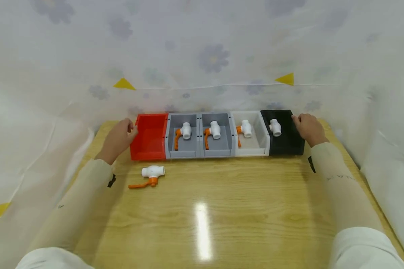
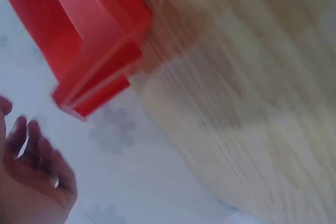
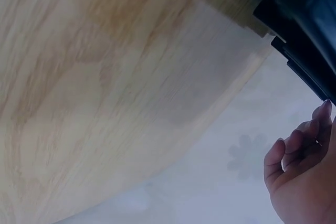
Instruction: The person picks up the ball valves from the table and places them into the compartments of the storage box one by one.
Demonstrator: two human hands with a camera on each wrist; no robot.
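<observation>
Five bins stand side by side in a row. My left hand (image 1: 119, 136) is beside the outer wall of the red bin (image 1: 150, 136) at the left end; a gap shows between its loosely bent fingers and the bin in the left wrist view. My right hand (image 1: 309, 127), fingers loosely bent, touches the edge of the black bin (image 1: 289, 140) at the right end with its fingertips. White ball valves with orange handles lie in the left grey bin (image 1: 171, 147), the right grey bin (image 1: 223, 148) and the white bin (image 1: 259, 144). A white valve body (image 1: 275, 127) lies in the black bin.
Another white ball valve (image 1: 153, 172) with an orange handle lies on the wooden table (image 1: 249, 209) in front of the red bin. Flower-patterned white sheeting (image 1: 188, 56) hangs behind the table and at both sides, with yellow triangles (image 1: 285, 79) on it.
</observation>
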